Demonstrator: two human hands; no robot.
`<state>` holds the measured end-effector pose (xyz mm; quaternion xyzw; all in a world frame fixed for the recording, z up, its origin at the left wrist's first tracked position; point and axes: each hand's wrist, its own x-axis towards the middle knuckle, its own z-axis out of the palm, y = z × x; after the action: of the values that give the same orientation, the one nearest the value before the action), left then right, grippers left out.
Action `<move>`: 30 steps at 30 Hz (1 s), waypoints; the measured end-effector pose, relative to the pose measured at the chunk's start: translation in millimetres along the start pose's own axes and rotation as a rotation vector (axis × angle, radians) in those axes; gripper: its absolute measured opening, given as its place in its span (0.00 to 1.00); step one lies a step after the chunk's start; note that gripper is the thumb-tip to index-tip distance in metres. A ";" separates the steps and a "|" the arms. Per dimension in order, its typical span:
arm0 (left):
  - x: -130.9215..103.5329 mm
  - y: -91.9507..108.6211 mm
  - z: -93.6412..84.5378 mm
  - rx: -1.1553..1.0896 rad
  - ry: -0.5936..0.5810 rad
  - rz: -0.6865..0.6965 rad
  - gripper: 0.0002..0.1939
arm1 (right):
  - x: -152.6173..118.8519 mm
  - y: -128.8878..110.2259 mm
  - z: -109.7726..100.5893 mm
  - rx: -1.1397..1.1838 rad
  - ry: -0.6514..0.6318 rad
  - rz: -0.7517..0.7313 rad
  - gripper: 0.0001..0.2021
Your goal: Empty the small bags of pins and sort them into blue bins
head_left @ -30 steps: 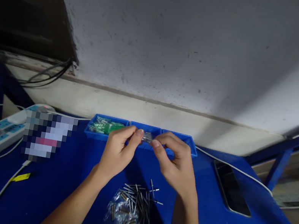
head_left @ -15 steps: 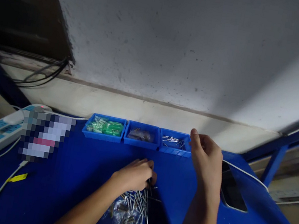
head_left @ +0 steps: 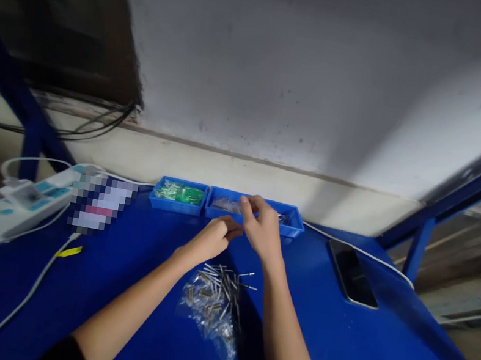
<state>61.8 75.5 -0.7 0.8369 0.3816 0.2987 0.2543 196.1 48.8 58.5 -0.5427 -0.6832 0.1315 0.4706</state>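
My left hand (head_left: 218, 235) is closed, fingers curled, above the table in front of the blue bins; what it pinches is too small to make out. My right hand (head_left: 261, 227) is closed too, thumb near its fingertips, in front of the middle and right bins, its contents hidden. Below both hands lies a pile of thin metal rods (head_left: 226, 284), with clear plastic bags (head_left: 209, 317) holding small brownish pieces. Behind, the left blue bin (head_left: 176, 207) holds green and clear packets, and the right blue bin (head_left: 291, 231) holds thin metal pieces. Packets (head_left: 224, 204) show in the middle bin.
On the left of the blue table (head_left: 120, 283) are a white power strip (head_left: 27, 198), cables, a blurred-out phone-shaped item (head_left: 103, 205) and a yellow tag (head_left: 69, 252). A dark phone (head_left: 353, 274) lies at the right. Behind stands a wall (head_left: 275, 87).
My right hand has moved left from beside the right bin to near my left hand. My left hand has lifted away from the rod pile, towards the bins. The view has shifted.
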 end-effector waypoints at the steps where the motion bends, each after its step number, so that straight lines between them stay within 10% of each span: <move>1: -11.0 -2.1 -2.3 0.028 0.007 -0.021 0.12 | -12.6 6.4 7.0 -0.044 -0.001 -0.019 0.14; 7: -63.7 -15.9 -4.2 0.177 -0.009 -0.024 0.14 | -75.4 32.1 33.9 -0.109 -0.173 -0.194 0.13; 25: -67.1 -8.7 -4.4 0.181 0.071 0.085 0.18 | -72.8 44.2 31.3 -0.046 -0.324 -0.301 0.04; 30: -67.3 -5.2 -34.4 0.120 0.203 0.070 0.11 | -73.5 45.3 31.4 -0.069 -0.253 -0.248 0.06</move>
<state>-0.3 32.1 -0.9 0.8290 0.3931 0.3671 0.1530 197.0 12.6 -25.9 -0.4493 -0.8028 0.1162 0.3743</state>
